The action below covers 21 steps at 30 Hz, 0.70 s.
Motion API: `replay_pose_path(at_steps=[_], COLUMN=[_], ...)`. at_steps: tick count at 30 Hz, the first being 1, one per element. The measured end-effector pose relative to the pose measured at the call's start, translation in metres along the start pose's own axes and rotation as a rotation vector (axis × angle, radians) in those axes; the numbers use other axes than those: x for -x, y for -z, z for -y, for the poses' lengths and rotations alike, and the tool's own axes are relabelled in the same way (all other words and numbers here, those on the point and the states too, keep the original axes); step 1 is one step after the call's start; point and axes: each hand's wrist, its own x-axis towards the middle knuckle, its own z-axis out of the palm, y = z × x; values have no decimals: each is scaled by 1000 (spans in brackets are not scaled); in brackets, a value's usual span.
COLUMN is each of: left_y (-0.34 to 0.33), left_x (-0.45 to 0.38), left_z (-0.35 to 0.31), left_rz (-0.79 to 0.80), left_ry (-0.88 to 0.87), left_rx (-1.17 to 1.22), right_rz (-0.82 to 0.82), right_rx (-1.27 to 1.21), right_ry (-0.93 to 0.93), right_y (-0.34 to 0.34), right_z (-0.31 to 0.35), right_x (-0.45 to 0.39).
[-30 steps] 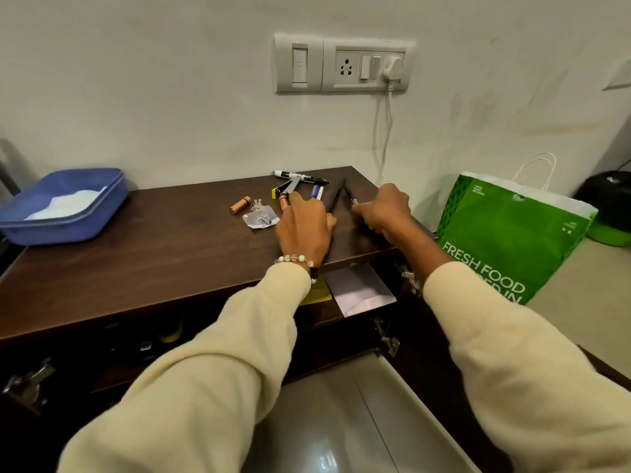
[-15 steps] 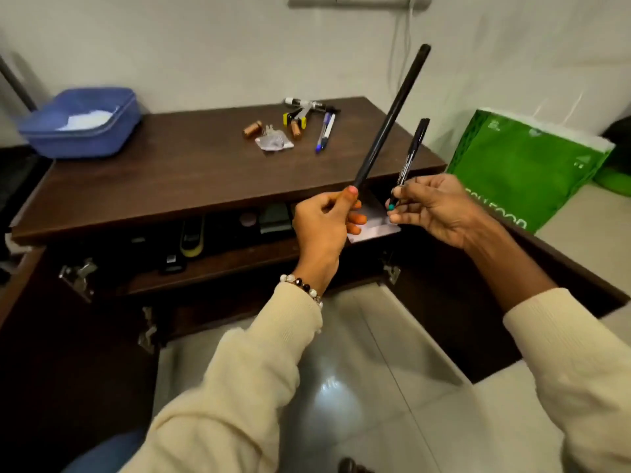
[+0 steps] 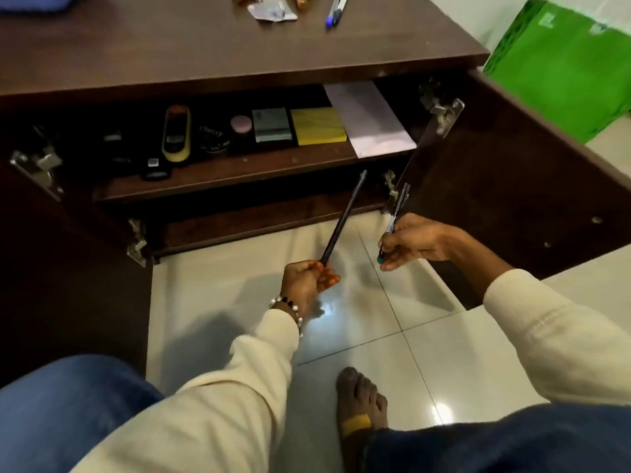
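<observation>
Lowered since the earlier frame: both held items, previously raised level with the top of the dark brown wooden counter (image 3: 136, 46), are now carried low over the glossy white floor tiles (image 3: 358, 322), in front of the open cabinet beneath. View has been tilted down as well, so knees and a bare foot are now included.

Left grip (image 3: 309, 279): fingers are curled round the lower end of the long thin black rod (image 3: 343, 218), thumb on top. Rod is angled up and away, tip towards the cabinet opening, touching nothing. It is held at the very end, so it is likely being sized up or aimed rather than simply carried.

Right grip (image 3: 418, 242): clamped in a pinch on the slim black pen with a teal end (image 3: 395, 216), near its lower end, tip up, just in front of the open dark cabinet door (image 3: 512, 172). Whether one pen or two are held cannot be told, as the upper end looks doubled.

Rod and pen are kept apart and roughly parallel, so a side-by-side check or sort is judged to be in hand.

Upper wooden shelf (image 3: 222, 172) is already stocked: yellow pad (image 3: 319, 126), white paper sheet (image 3: 370, 121), small tins. This cabinet is judged the probable destination. Other small stationery, incl. a blue-and-white pen (image 3: 336, 10), is left on the counter. Green paper bag (image 3: 563, 63) stands beside it, not involved.
</observation>
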Motion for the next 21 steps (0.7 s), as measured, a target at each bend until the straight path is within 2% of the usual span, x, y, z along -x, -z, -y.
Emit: replay_pose_path(at_steps=[4, 8, 16, 19, 21], left_y=[-1, -12, -66, -84, -92], left_x=[-22, -52, -131, -160, -172], left_z=[12, 2, -58, -74, -78], left_rz=[-53, -87, -24, -1, 21], left_ry=[118, 67, -82, -129, -132], left_rx=[-87, -195, -261, -332, -447], right_rz=[5, -46, -424, -495, -566], right_rx=[112, 211, 177, 279, 462], right_ry=[-104, -111, 73, 93, 82], right_y=[-5, -2, 24, 35, 36], right_z=[-4, 6, 42, 45, 45], right_x=[-35, -74, -168, -195, -206])
